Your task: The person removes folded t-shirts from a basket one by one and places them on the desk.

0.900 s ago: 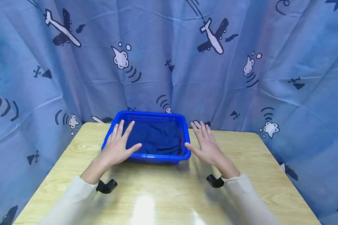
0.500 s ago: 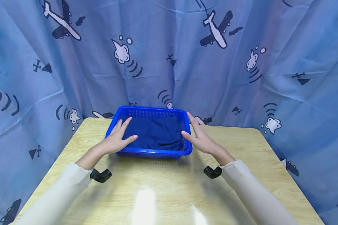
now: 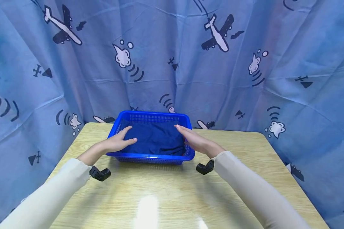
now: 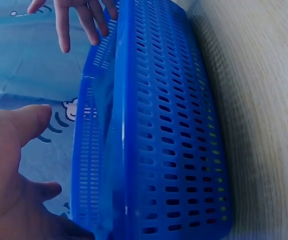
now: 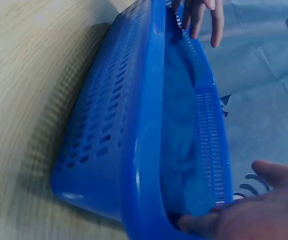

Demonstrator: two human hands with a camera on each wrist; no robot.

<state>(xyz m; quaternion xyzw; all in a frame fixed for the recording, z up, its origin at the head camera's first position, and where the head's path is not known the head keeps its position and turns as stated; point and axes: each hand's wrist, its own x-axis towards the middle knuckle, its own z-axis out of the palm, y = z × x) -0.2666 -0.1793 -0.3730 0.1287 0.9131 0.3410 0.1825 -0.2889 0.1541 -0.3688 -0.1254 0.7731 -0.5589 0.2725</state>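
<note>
A blue plastic basket (image 3: 153, 156) with slotted walls stands at the back of the table, and a dark navy cloth (image 3: 153, 136) lies creased inside it. Over its left end is my left hand (image 3: 116, 142), thumb and fingers spread apart, holding nothing. My right hand (image 3: 197, 140) reaches over the right rim with straight fingers above the cloth. In the right wrist view the fingertips of that hand (image 5: 254, 215) come close to the cloth at the rim; whether they touch it I cannot tell. The left wrist view shows the left hand (image 4: 13, 170) beside the basket wall (image 4: 174, 125).
The pale wooden table (image 3: 160, 190) extends in front of the basket and to its right. A blue curtain (image 3: 149, 57) printed with planes hangs close behind and along both sides. Black wrist mounts (image 3: 100, 174) stick out below both sleeves.
My right hand has moved left, from beside the basket to over its right rim. The left hand has shifted slightly left and turned edge-on. The basket and cloth stay in place.
</note>
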